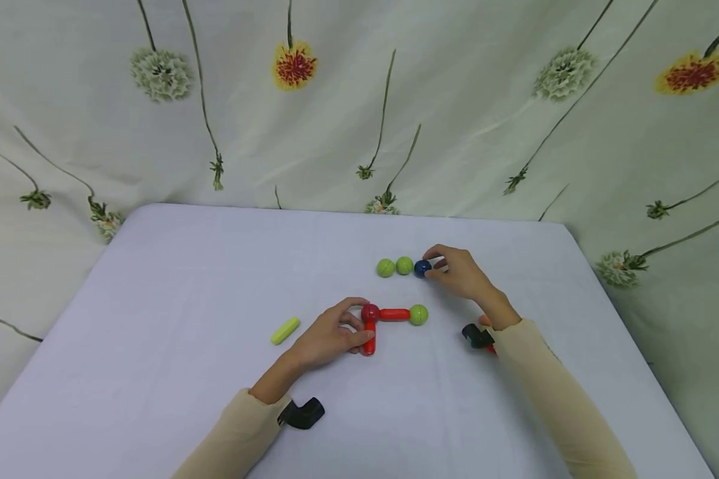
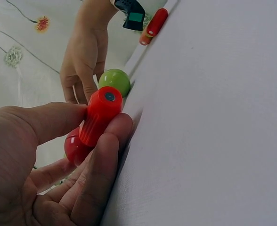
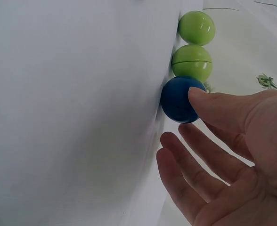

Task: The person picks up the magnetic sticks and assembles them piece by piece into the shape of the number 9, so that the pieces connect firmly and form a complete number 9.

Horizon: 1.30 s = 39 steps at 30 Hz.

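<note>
My left hand point(image 1: 353, 326) pinches the upright red stick point(image 1: 368, 340) between thumb and fingers, just below the red ball point(image 1: 370, 311). A second red stick point(image 1: 394, 314) runs right from that ball to a green ball point(image 1: 418, 314). The left wrist view shows the held red stick point(image 2: 100, 115), the red ball point(image 2: 75, 148) and the green ball point(image 2: 114, 80). Farther back, my right hand point(image 1: 434, 263) touches a blue ball point(image 1: 422, 268) with one fingertip, its other fingers loose. The blue ball point(image 3: 178, 101) sits in a row with two green balls point(image 3: 191, 61).
A light green stick point(image 1: 285, 330) lies left of my left hand. A red stick point(image 2: 156, 22) lies by my right wrist. The white table point(image 1: 174, 279) is backed by a flowered cloth point(image 1: 455, 100). Black wrist cameras point(image 1: 302, 414) sit on both forearms.
</note>
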Each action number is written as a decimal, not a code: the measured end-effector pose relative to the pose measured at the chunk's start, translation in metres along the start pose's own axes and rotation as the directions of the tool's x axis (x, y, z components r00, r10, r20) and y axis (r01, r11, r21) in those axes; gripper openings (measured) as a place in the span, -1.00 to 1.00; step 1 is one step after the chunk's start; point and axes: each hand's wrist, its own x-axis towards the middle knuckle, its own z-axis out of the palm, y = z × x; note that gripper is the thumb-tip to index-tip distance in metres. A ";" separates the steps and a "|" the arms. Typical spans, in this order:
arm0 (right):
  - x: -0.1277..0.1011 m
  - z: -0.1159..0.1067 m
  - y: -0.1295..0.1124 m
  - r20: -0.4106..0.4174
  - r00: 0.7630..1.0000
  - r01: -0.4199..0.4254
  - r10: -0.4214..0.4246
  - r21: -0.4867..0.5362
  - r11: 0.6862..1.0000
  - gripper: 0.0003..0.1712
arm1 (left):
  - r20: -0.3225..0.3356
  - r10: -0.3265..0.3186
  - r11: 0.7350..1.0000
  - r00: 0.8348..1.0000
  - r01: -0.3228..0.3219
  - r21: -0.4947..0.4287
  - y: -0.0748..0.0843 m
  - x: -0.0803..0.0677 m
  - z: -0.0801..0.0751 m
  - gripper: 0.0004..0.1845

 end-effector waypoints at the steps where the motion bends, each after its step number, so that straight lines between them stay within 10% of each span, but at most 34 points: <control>1: 0.000 0.000 0.000 0.002 1.000 0.001 -0.001 0.001 1.000 -0.64 | -0.002 0.000 1.000 1.000 0.000 0.000 0.000 0.000 0.000 -0.38; 39: -0.046 -0.001 -0.018 -0.013 0.998 0.064 -0.064 0.038 0.997 -0.59 | -0.002 0.002 1.000 1.000 -0.002 -0.008 0.001 -0.001 0.000 -0.37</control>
